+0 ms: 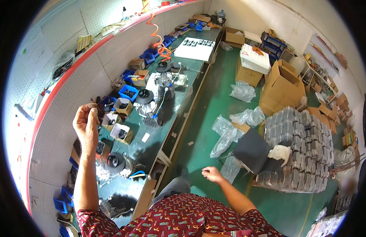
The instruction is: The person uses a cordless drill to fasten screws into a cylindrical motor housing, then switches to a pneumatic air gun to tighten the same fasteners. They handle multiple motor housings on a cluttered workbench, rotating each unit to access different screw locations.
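Note:
My left hand is raised near the pegboard wall, above the left side of the workbench. Its thumb and fingers are pinched together; anything between them is too small to make out. Below it stand small open boxes of dark parts. On the bench nearby is a metal unit with a round black top, a similar unit behind it and another black-topped unit closer to me. My right hand hangs over the green floor with its fingers loosely curled, and I see nothing in it.
Blue bins line the back of the bench. An orange coiled hose hangs over it. At right are a dark chair, stacked grey parts in plastic, cardboard boxes and plastic bags on the floor.

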Demonstrator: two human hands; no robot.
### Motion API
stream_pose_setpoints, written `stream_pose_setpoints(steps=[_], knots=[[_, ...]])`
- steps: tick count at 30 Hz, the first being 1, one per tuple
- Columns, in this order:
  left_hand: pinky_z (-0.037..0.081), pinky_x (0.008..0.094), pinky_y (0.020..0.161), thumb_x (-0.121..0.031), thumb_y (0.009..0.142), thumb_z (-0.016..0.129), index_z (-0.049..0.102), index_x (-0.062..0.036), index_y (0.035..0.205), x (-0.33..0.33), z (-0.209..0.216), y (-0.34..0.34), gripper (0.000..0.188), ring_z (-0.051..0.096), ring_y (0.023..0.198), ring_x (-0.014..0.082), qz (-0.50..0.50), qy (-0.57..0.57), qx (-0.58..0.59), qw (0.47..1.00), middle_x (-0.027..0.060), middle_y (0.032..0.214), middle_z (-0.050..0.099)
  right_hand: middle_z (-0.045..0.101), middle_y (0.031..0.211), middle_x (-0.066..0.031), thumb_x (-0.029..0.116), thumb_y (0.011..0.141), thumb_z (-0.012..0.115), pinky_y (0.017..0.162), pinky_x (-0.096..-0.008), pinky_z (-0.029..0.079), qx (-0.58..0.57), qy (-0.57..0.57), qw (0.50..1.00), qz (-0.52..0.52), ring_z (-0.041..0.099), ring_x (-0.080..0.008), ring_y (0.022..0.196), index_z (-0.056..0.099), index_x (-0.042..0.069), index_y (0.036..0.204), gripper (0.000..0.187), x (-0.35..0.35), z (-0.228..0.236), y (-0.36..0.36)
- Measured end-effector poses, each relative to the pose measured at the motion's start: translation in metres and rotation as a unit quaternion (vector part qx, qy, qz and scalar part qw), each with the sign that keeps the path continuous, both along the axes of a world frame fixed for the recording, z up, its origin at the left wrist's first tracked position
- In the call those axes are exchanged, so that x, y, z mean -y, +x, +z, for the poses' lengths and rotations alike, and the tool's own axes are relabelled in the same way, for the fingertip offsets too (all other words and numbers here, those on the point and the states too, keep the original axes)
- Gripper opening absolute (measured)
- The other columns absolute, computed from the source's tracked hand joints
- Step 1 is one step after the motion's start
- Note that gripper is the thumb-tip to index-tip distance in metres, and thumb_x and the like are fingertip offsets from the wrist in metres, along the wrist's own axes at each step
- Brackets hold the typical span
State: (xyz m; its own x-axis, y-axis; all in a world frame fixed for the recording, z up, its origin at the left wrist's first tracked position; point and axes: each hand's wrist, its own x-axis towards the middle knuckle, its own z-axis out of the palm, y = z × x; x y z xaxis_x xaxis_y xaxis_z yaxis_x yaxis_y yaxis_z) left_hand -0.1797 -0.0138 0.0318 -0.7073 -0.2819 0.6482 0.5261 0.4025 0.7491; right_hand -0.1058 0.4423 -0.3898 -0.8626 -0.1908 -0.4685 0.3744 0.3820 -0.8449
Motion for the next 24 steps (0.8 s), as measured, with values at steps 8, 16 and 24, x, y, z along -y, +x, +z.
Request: stream_pose_setpoints(steps=[8, 16, 24], knots=[[0.040, 0.0196, 0.059, -0.009, 0.101, 0.063, 0.069, -0.0010, 0.107, -0.034, -0.034, -0.175, 0.012, 0.048, 0.066, 0.0026, -0.024, 0.083, 0.044, 0.995, -0.0044, 0.083, 0.060, 0.077, 0.107, -0.0172, 0.030, 0.087, 0.073, 0.088, -0.0377, 0.058, -0.021, 0.098, 0.993, 0.064, 0.075, -0.0260, 0.097, 0.074, 0.000, 0.116, 0.042, -0.065, -0.011, -0.166], [0.039, 0.0190, 0.060, -0.007, 0.101, 0.062, 0.067, -0.0015, 0.107, -0.043, -0.027, -0.290, 0.010, 0.047, 0.068, 0.0001, -0.011, 0.055, 0.129, 0.990, -0.0061, 0.083, 0.059, 0.075, 0.099, -0.0231, 0.023, 0.083, 0.072, 0.084, -0.0426, 0.058, -0.203, 0.187, 0.959, 0.073, 0.074, -0.0358, 0.094, 0.073, -0.003, 0.106, 0.035, -0.097, 0.032, -0.394], [0.040, 0.0198, 0.062, -0.006, 0.098, 0.062, 0.068, -0.0006, 0.104, -0.049, -0.039, -0.343, 0.010, 0.049, 0.069, 0.0013, 0.191, 0.028, 0.203, 0.960, -0.0041, 0.084, 0.061, 0.070, 0.108, -0.0228, 0.018, 0.082, 0.071, 0.095, -0.0487, 0.053, -0.355, 0.230, 0.902, 0.086, 0.065, -0.0422, 0.106, 0.068, 0.001, 0.116, 0.038, -0.035, 0.037, -0.704]])
